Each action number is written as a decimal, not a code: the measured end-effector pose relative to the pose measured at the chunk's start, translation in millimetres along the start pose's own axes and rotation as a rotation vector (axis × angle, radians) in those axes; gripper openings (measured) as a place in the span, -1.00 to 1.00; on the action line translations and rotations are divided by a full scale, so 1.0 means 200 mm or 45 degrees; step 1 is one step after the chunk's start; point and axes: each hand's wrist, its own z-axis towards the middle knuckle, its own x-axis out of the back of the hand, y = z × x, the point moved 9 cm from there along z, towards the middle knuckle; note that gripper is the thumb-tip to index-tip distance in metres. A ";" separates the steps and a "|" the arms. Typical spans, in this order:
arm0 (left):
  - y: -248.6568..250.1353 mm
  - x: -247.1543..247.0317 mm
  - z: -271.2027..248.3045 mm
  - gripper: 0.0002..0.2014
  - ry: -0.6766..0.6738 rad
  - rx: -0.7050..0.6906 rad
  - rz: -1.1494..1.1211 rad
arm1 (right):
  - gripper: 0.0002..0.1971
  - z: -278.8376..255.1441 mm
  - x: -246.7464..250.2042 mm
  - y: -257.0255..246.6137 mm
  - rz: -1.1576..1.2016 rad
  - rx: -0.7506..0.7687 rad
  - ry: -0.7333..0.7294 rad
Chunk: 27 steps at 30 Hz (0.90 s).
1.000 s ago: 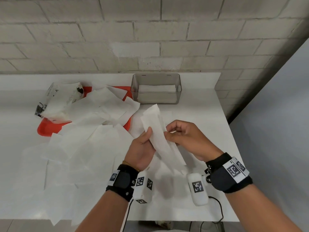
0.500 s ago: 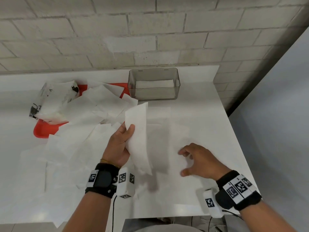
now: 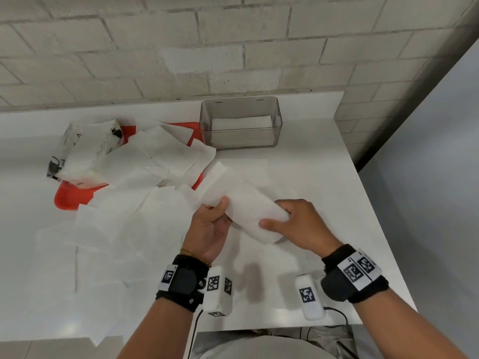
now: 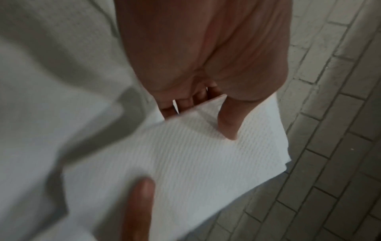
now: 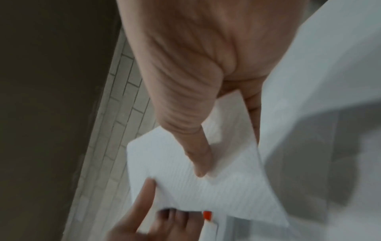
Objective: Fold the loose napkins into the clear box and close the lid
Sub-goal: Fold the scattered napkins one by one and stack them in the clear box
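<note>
Head view: the left hand (image 3: 207,226) and right hand (image 3: 298,226) each pinch an end of a folded napkin (image 3: 241,203) above the surface (image 3: 324,182), likely to double it so it fits the clear box (image 3: 239,121) beyond the hands.

Left wrist view: thumb on top and fingers (image 4: 185,102) beneath clamp the napkin's edge.

Right wrist view: the right thumb (image 5: 198,156) presses the near corner, steadying the fold.

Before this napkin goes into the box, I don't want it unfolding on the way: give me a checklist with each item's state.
1. Both hands on the folded napkin: ok, left hand and right hand pinch it.
2. Napkin lifted off the table: ok.
3. Clear box open: ok, no lid on it.
4. Room in the box: ok, folded napkins fill only the bottom.
5. Path to the box free: ok.
6. Lid in reach: cannot tell, none in view.
</note>
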 end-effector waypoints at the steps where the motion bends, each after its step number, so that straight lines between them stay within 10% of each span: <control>1: 0.02 0.02 0.00 -0.49 0.024 -0.023 0.042 | -0.81 0.00 0.05 0.02 0.035 -0.009 0.036; 10: 0.06 0.09 0.00 -0.67 0.084 -0.196 1.045 | -0.75 0.01 0.17 0.17 0.323 0.003 0.048; 15: 0.04 0.09 -0.01 -0.57 0.234 -0.288 1.038 | -0.50 0.03 0.09 0.30 0.464 -0.095 0.065; 27: -0.04 0.10 0.01 -0.69 0.225 -0.193 0.999 | -0.67 0.04 0.10 0.30 0.474 -0.083 0.061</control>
